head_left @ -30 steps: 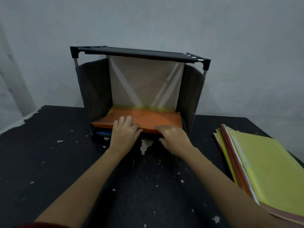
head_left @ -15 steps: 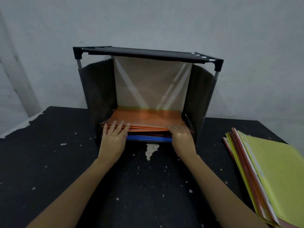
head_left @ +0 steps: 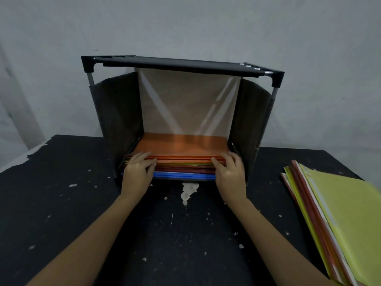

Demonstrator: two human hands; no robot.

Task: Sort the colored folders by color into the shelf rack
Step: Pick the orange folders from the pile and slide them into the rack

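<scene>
A black table (head_left: 61,203) with chipped paint stands against a pale wall (head_left: 185,27). At its far middle sits the shelf rack (head_left: 115,112), a black frame with dark cloth sides and a see-through back. The person's left hand (head_left: 137,174) is at the left front corner of the rack's bottom shelf. Its fingers (head_left: 144,156) are bent over the front edge of the stack of folders (head_left: 183,162) lying there, and the thumb sits lower against the same edge, so the hand grasps the upper folders. The stack lies flat on that shelf, with an orange folder (head_left: 183,144) on top, red and yellow edges beneath it, and a blue folder (head_left: 183,175) at the bottom. In front of the rack, a pale patch (head_left: 188,190) shows where the paint has come off. The right hand (head_left: 229,176) is at the right front corner of the stack, its curled fingers (head_left: 224,159) clasping the front edge in much the same way. Well apart, at the right edge of the table, lies a loose pile of folders (head_left: 346,213) with a yellow-green one on top and red and yellow edges fanned out below.
</scene>
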